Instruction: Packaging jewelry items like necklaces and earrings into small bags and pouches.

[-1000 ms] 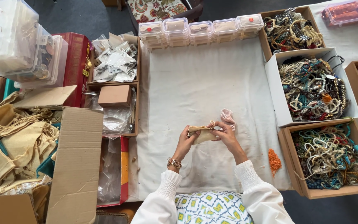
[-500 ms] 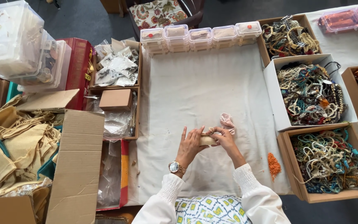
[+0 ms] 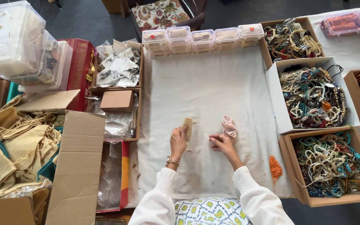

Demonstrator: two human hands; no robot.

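The left hand [image 3: 177, 141] is pinching a small beige cloth pouch [image 3: 187, 127] between thumb and fingers, holding it upright above the white cloth [image 3: 205, 83] that is covering the table. The pouch is looking soft and matte, a narrow rectangle seen nearly edge-on. The right hand [image 3: 221, 143] is resting on the cloth with its fingers loosely curled and holding nothing, its fingertips lying just beside a crumpled pink fabric piece [image 3: 229, 126]. The two hands are sitting apart, with bare wrinkled cloth between them.

Farther out, a small heap of orange beads [image 3: 275, 165] is lying near the cloth's right edge. Open cardboard boxes of tangled bead necklaces [image 3: 313, 96] are lining the right side, and a row of small clear lidded containers [image 3: 203, 36] is standing along the far edge. To the left, a tray of plastic sachets [image 3: 117, 66] and a large carton of beige drawstring bags [image 3: 17, 146] are bordering the work area. The middle of the cloth is lying open.
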